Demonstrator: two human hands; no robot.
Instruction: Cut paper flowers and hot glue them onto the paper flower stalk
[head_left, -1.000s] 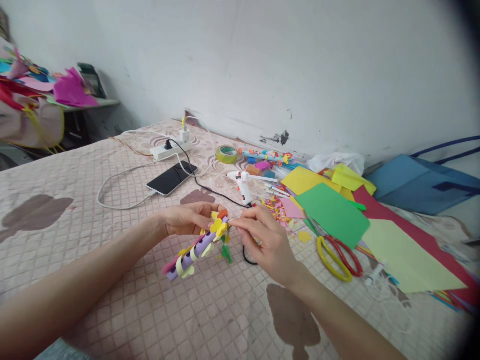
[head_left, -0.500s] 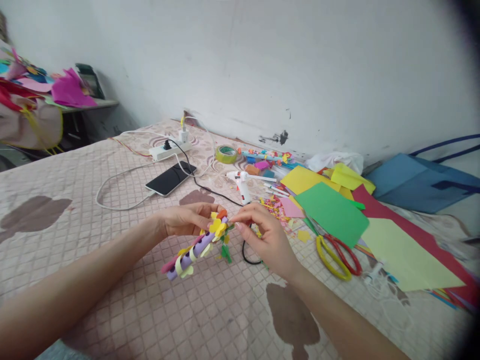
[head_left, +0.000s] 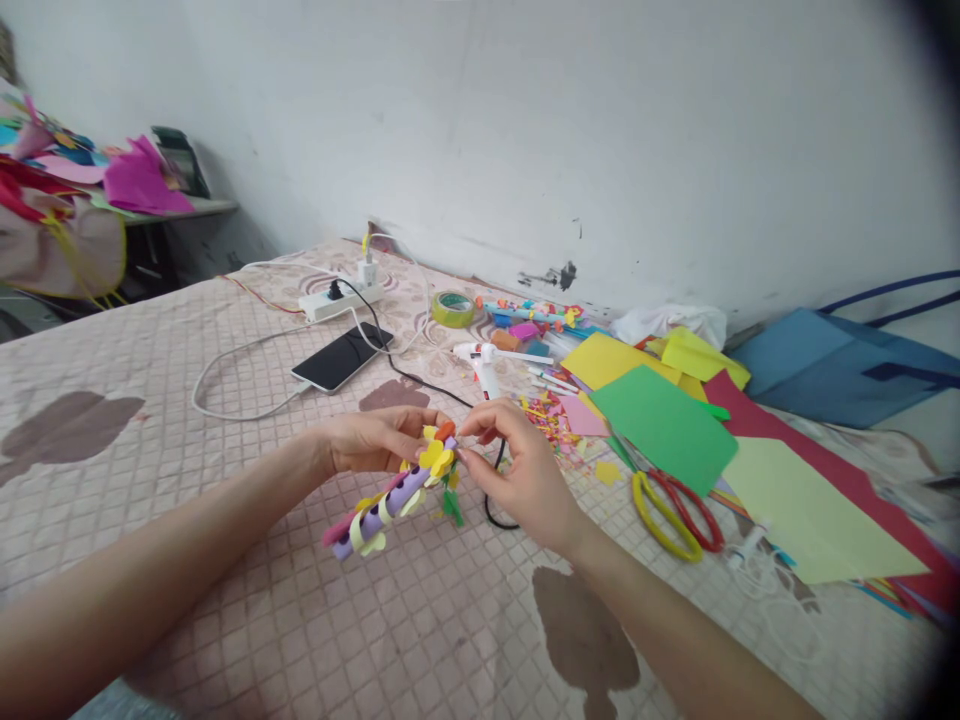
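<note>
My left hand (head_left: 381, 437) is closed around the upper part of a purple paper or foam tube (head_left: 409, 487) with dark spots. The tube slants down to the left above the table, and a pink roll (head_left: 341, 527) lies along its side. Yellow flower shapes (head_left: 436, 457), pale yellow strips and an orange piece (head_left: 446, 430) are on it, and a green piece (head_left: 452, 507) hangs below. Close by the tube's upper end is my right hand (head_left: 525, 475), thumb and index fingertips a little apart. Whether they touch the tube is hard to see.
Behind my hands lie a white glue gun (head_left: 484, 365), a phone (head_left: 341, 356), a power strip (head_left: 337, 300) and a tape roll (head_left: 453, 309). To the right are scissors (head_left: 667, 515), coloured sheets (head_left: 664, 425) and scraps. A black cord (head_left: 431, 384) runs behind my hands.
My right thumb and index finger, pinched together beside the tube's end before, have parted slightly, and the hand has shifted a little left. My left hand and the tube are nearly still.
</note>
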